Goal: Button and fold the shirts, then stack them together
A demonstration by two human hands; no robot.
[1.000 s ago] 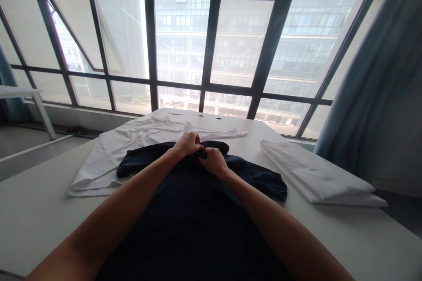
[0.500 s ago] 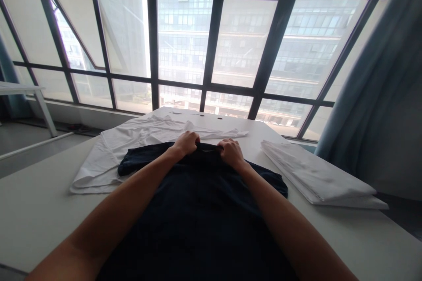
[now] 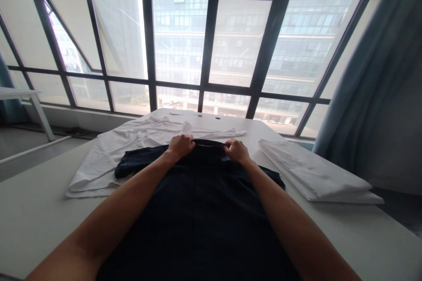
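A dark navy shirt (image 3: pixel 198 210) lies spread over the white table (image 3: pixel 36 202), its short sleeves reaching out to both sides and its collar end away from me. My left hand (image 3: pixel 182 145) is closed on the left end of the collar. On the right end of the collar, my right hand (image 3: pixel 236 150) pinches the cloth. Between the two hands the collar edge stands in a shallow arc. The shirt's near part runs out of view under my forearms. Beneath its left sleeve lies a rumpled white cloth garment (image 3: pixel 95 167).
Folded white cloth (image 3: pixel 316 175) rests on the table's right side. Two dark round holes sit near the far edge. Beyond are tall windows (image 3: pixel 180 37), with a blue curtain (image 3: pixel 356 88) at right. Another white table (image 3: pixel 20 93) stands at far left.
My hands have moved apart along the collar, left hand leftward and right hand rightward. The collar edge between them now shows wider. The camera view has shifted slightly.
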